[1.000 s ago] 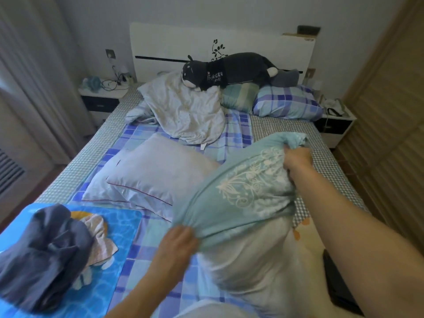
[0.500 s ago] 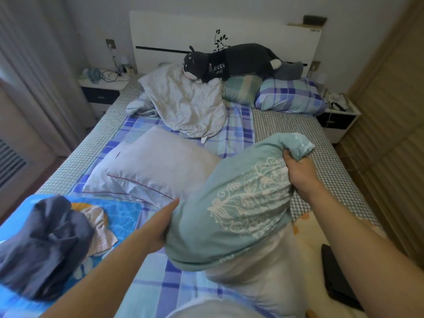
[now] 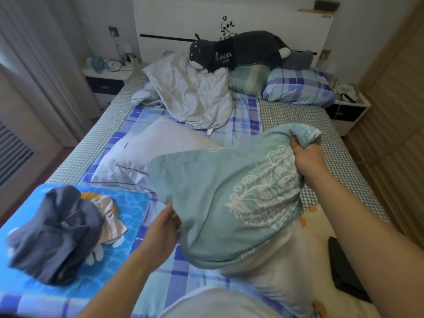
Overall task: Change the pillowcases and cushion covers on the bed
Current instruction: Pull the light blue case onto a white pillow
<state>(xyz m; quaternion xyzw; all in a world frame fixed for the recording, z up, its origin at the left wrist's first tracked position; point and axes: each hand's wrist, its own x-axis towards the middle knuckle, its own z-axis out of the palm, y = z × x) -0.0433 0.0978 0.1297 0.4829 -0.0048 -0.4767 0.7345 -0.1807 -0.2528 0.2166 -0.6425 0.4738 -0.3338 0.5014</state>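
Over the bed's foot, teal pillowcase [image 3: 229, 203] half on its pillow [image 3: 270, 267]. Right hand [image 3: 306, 157] bunches the far corner; left hand [image 3: 164, 228] pinches the near edge. Soft, light, slack fabric — best gripped at corners/hem.

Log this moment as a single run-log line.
step: pulling teal pillowcase over white pillow | right hand: grips far corner | left hand: at near edge, grip unclear | state: pillow partly uncovered
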